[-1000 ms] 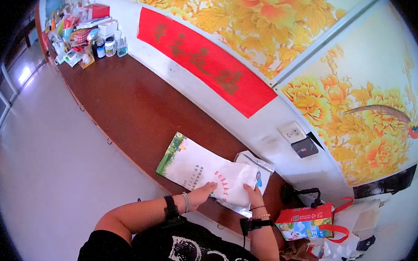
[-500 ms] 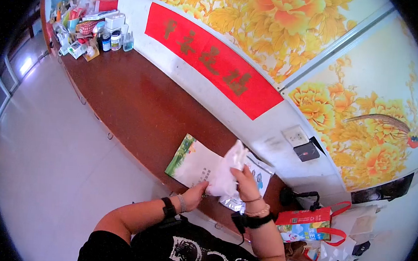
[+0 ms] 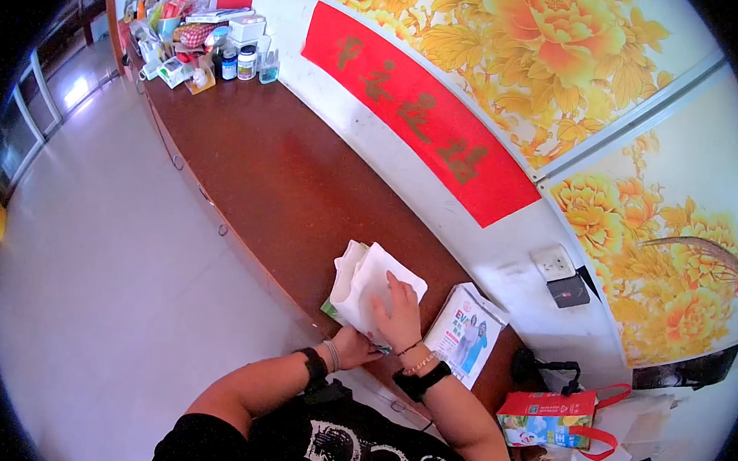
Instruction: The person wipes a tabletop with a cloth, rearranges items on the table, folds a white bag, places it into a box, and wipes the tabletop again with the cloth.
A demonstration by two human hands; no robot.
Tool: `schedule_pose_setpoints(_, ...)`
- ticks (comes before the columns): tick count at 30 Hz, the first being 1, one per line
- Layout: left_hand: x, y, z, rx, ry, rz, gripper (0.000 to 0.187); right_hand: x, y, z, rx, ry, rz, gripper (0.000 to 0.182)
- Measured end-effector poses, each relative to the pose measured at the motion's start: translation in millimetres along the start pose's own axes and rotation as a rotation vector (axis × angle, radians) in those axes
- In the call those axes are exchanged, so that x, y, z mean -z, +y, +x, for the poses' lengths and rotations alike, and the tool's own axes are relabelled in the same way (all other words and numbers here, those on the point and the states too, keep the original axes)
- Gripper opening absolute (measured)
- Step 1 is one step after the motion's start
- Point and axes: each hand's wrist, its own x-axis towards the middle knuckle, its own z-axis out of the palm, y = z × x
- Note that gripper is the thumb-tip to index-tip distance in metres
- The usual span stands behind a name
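Observation:
A white plastic bag lies folded over on the dark red-brown counter, near its front edge. My right hand presses flat on top of the folded bag. My left hand grips the bag's near edge at the counter's rim. A green-edged corner of the bag shows under the fold. To the right of my hands lies a clear packet with a printed leaflet inside.
Bottles, boxes and jars crowd the far left end of the counter. A red banner hangs on the wall behind. A wall socket and a red shopping bag are at the right. Grey floor lies to the left.
The bag lay spread flat a second ago; my right hand lifted its right part and folded it leftward over itself. The packet underneath is now uncovered. The view shifted right.

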Motion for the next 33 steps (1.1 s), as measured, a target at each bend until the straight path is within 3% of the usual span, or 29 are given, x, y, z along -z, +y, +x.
schedule_pose_setpoints(1, 4.5, -0.6, 4.1, 0.000, -0.002, -0.004, 0.052, -4.3, 8.3, -1.0, 0.000, -0.003, -0.004, 0.057)
schedule_pose_setpoints(3, 10.7, -0.7, 8.2, -0.011, -0.119, 0.025, 0.057, -15.4, 27.3, -6.4, 0.269, 0.083, -0.260, 0.058)
schedule_pose_setpoints(6, -10.0, 4.6, -4.8, -0.006, 0.004, 0.001, 0.052, -23.6, 26.6, -16.7, 0.235, -0.085, -0.353, 0.061)
schedule_pose_setpoints(10, 0.3, -4.6, 12.5, -0.060, -0.012, 0.004, 0.052, -33.2, 35.0, -17.0, 0.205, -0.126, -0.270, 0.065)
schedule_pose_setpoints(13, -6.2, -7.7, 14.3, -0.242, 0.052, 0.432, 0.062, -29.6, 39.4, -16.8, 0.187, -0.115, -0.167, 0.065)
schedule_pose_setpoints(16, -72.0, 18.5, -38.9, -0.347, 0.244, 0.212, 0.063, -21.4, 43.5, -17.7, 0.181, -0.090, -0.095, 0.064)
schedule_pose_setpoints(19, -69.7, 48.5, -53.0, -0.390, 0.404, 0.043, 0.062, -15.8, 43.4, -20.0, 0.203, -0.073, -0.134, 0.063)
schedule_pose_setpoints(21, -51.0, 64.2, -36.4, -0.775, 0.738, 0.499, 0.054, -16.4, 43.0, -22.9, 0.239, -0.145, -0.188, 0.061)
schedule_pose_setpoints(22, -43.1, 71.6, -32.9, -0.774, 0.738, 0.506, 0.054, -18.7, 44.0, -24.1, 0.236, -0.141, -0.184, 0.061)
schedule_pose_setpoints(24, -31.9, 85.3, -30.3, -0.741, 0.752, 0.952, 0.056, -24.3, 46.9, -24.6, 0.278, -0.134, -0.194, 0.059)
schedule_pose_setpoints(27, -11.9, 90.9, -26.0, -0.751, 0.717, 1.232, 0.053, -27.7, 47.8, -24.9, 0.281, -0.134, -0.198, 0.058)
schedule_pose_setpoints(30, -8.7, 89.4, -29.1, -0.722, 0.791, 1.301, 0.049, -34.5, 60.1, -20.8, 0.300, -0.055, -0.044, 0.058)
schedule_pose_setpoints(33, -26.4, 89.0, -40.7, -0.704, 0.820, 1.473, 0.050, -22.7, 56.6, -18.2, 0.277, 0.026, -0.119, 0.058)
